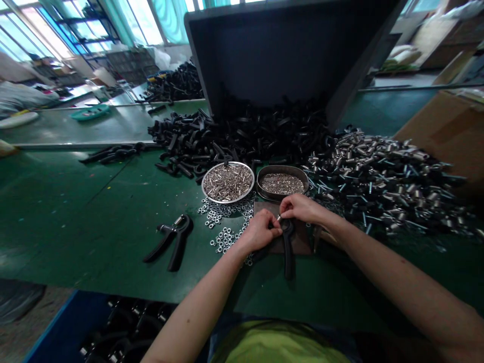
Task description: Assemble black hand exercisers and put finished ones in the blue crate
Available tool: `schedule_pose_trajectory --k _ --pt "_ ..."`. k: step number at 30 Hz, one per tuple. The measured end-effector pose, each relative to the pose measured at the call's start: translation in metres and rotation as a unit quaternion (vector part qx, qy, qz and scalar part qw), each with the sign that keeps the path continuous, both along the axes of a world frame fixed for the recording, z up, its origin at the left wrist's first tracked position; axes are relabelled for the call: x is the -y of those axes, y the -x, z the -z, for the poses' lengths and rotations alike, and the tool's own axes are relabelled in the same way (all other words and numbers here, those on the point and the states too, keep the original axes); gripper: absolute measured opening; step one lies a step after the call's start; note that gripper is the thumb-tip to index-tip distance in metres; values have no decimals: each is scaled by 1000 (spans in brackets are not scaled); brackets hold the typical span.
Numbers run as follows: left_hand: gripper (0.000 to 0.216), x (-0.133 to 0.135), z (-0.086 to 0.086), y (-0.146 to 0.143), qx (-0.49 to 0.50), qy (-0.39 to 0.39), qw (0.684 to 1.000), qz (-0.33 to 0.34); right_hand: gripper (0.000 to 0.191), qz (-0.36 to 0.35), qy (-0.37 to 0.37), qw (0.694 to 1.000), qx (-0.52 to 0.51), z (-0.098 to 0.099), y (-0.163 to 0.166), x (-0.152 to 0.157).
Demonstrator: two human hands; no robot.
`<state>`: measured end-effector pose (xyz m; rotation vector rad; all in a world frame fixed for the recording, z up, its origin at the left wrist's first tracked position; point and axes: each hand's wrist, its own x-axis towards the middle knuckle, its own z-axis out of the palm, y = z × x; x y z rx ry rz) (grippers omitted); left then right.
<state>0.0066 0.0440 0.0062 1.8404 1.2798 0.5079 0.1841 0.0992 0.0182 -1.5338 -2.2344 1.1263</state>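
My left hand [260,231] is closed around a black hand-gripper handle [289,252] that lies over a brown pad [300,242] on the green table. My right hand [302,207] pinches a small metal part at the top of that handle, fingers pressed together. The two hands touch above the handle's head. An assembled black hand gripper [172,242] lies to the left, untouched.
A round tray of metal tubes [227,182] and a dark pan of small metal pieces [282,183] stand just beyond my hands. Loose nuts [223,237] are scattered beside them. Piles of black handles [245,136] and metal springs [381,176] lie behind. A blue bin [75,327] sits below the table edge.
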Motion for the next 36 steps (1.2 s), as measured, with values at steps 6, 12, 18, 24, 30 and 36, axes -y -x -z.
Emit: schedule_pose_trajectory --k 6,12,18,24,30,36 --pt "8 4 2 -2 4 -37 999 -12 23 32 -73 997 14 -4 -8 22" --pt "26 45 5 -1 -117 -250 961 -27 26 99 -211 951 204 0 -86 101" --pt "47 67 3 1 -268 -227 936 9 22 136 -220 910 325 26 -122 146" --pt "47 64 -3 -1 -293 -225 929 36 36 176 -229 941 176 -38 -80 133" --pt "48 64 -4 -2 -297 -231 926 36 41 148 -269 944 117 -45 -43 112" --pt "47 64 -1 -1 -288 -227 930 32 40 141 -265 949 97 -39 -35 108"
